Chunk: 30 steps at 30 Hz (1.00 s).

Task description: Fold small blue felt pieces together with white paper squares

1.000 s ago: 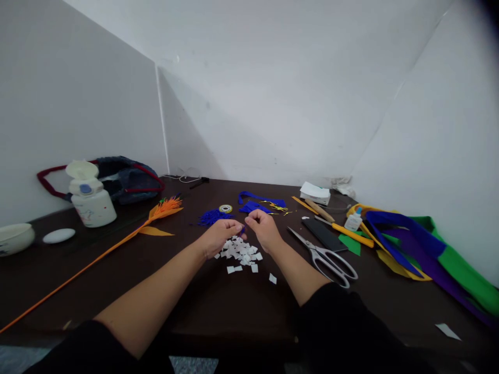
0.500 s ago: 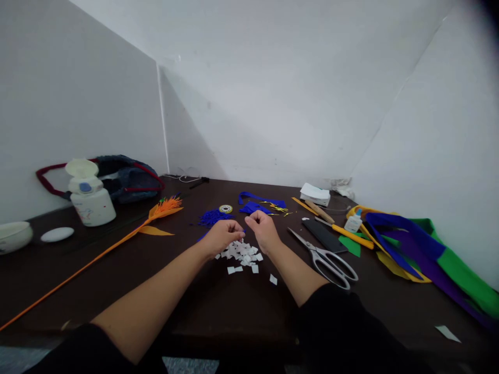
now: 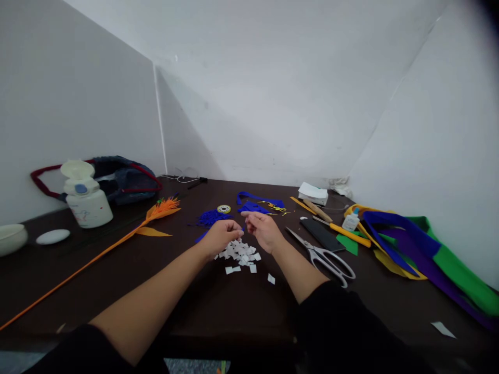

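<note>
My left hand (image 3: 220,236) and my right hand (image 3: 264,230) meet over a heap of small white paper squares (image 3: 240,253) on the dark table (image 3: 202,296). Both hands are pinched, fingertips almost touching, and a small blue piece (image 3: 243,228) shows between them. A blue strip (image 3: 201,237) trails from under the left hand. Behind the hands lie blue felt scraps (image 3: 211,217) and a small yellow tape roll (image 3: 223,209).
Large scissors (image 3: 323,255) lie right of my hand, with a black phone (image 3: 320,234), yellow-handled tool (image 3: 345,234), glue bottle (image 3: 351,221) and coloured felt sheets (image 3: 421,249) beyond. At left are an orange feathered stem (image 3: 101,252), a white jar (image 3: 86,200), a bag (image 3: 117,179) and a bowl (image 3: 11,238).
The hands stay together over the white squares; the right hand has shifted slightly and turned its fingers toward the left. The view has drifted a little.
</note>
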Each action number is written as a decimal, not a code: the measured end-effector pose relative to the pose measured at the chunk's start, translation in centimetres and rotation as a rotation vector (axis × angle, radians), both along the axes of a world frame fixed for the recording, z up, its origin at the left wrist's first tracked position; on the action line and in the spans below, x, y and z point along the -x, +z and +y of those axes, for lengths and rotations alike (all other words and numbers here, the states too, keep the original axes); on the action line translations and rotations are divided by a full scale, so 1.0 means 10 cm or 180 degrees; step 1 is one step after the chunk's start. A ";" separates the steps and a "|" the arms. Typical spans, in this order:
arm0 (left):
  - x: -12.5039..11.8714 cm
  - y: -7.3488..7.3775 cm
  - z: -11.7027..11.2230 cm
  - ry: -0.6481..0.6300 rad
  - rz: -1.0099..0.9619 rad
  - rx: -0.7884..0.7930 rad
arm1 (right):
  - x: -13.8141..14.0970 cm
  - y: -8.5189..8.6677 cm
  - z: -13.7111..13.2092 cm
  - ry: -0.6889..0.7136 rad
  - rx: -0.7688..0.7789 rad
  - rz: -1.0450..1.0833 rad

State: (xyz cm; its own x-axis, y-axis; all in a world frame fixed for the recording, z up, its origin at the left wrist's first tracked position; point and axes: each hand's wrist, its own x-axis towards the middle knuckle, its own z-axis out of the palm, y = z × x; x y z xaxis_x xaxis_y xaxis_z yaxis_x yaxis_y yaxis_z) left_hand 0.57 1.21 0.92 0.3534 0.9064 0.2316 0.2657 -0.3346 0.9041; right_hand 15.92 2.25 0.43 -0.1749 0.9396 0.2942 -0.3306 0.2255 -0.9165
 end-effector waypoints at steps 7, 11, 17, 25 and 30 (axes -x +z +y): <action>0.00 0.03 -0.04 -0.0172 -0.0134 0.0206 | 0.10 -0.09 0.07 -0.0592 -0.0334 -0.0299; 0.01 0.02 -0.03 -0.0170 -0.0112 0.0144 | 0.12 -0.08 0.07 -0.0714 -0.0329 -0.0412; 0.02 0.02 -0.01 -0.0132 -0.0080 0.0058 | 0.17 -0.07 0.05 -0.0898 -0.0277 -0.0512; 0.02 0.01 0.00 0.0135 0.0095 -0.0180 | 0.21 -0.11 0.06 -0.1185 -0.0301 -0.0660; 0.01 0.02 0.00 0.0189 0.0059 -0.0123 | 0.16 -0.05 0.03 -0.0939 -0.0041 -0.0228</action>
